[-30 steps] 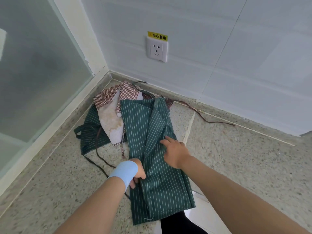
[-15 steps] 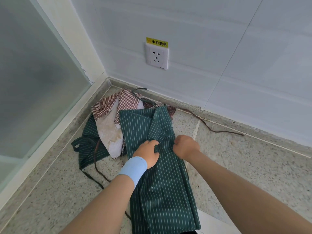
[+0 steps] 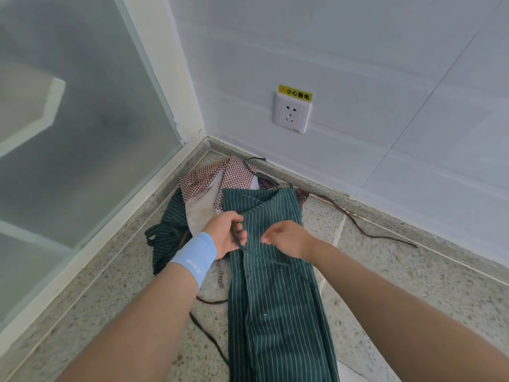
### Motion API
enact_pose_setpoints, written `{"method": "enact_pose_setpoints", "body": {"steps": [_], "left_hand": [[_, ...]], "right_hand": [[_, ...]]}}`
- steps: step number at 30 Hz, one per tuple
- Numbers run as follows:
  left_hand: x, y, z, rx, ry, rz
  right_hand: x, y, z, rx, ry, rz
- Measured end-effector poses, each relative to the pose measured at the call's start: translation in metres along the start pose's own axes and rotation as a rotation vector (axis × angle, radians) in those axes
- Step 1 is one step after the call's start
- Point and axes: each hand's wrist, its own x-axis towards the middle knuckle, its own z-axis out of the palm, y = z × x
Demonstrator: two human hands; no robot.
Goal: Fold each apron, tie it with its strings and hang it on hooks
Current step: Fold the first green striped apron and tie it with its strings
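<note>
- Frosted glass panel: it closed the left side, and its pale sill ran back to the room corner.
- Crumpled striped apron and checked apron: they were heaped in that corner, against the sill and partly under the folded one.
- Left hand, blue wristband at the wrist: its fingers were curled round a dark apron string, just above the cloth.
- Green striped apron: it was folded into a long narrow strip lying flat on the speckled floor, running from the heap toward the viewer.
- Right hand: it was close beside the left over the strip, fingers bent downward; whether it pinched anything could not be told.
- Brown string: it trailed along the wall base, with bare floor between it and the strip.
- Wall with socket: it bounded the far side.
- Change: half a second earlier both hands lay on the fold; the left had since lifted with the string.
</note>
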Motion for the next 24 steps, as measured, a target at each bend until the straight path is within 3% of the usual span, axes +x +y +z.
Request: {"method": "enact_pose_setpoints", "body": {"steps": [1,4,6,9,11,15,18,21,24], "left_hand": [[0.0,0.008,-0.011,0.173,0.022,0.002],[0.007,0.029,-0.042,1.021,0.144,0.09],[0.011,0.039,-0.062,1.393,0.263,0.135],[0.015,0.039,-0.081,1.486,0.506,0.213],[0.012,0.031,-0.069,1.463,0.546,0.362],[0.017,0.013,-0.02,1.28,0.286,0.689],[0.032,-0.001,0.005,1.552,0.183,0.808],[0.05,-0.007,0.005,1.872,0.25,0.733],[0.062,-0.001,-0.005,2.018,0.338,0.672]], "right_hand": [[0.001,-0.001,0.004,-0.037,0.005,-0.005],[0.005,-0.002,0.013,-0.054,0.005,0.024],[0.009,-0.005,0.015,-0.089,0.016,0.039],[0.018,-0.005,0.016,-0.165,0.048,0.015],[0.023,-0.004,0.014,-0.185,0.104,-0.002],[0.031,-0.001,0.006,-0.3,0.342,-0.03],[0.034,0.011,0.009,-0.521,0.445,-0.082],[0.037,0.023,0.012,-0.586,0.329,-0.001],[0.044,0.032,0.007,-0.557,0.138,0.08]]}}
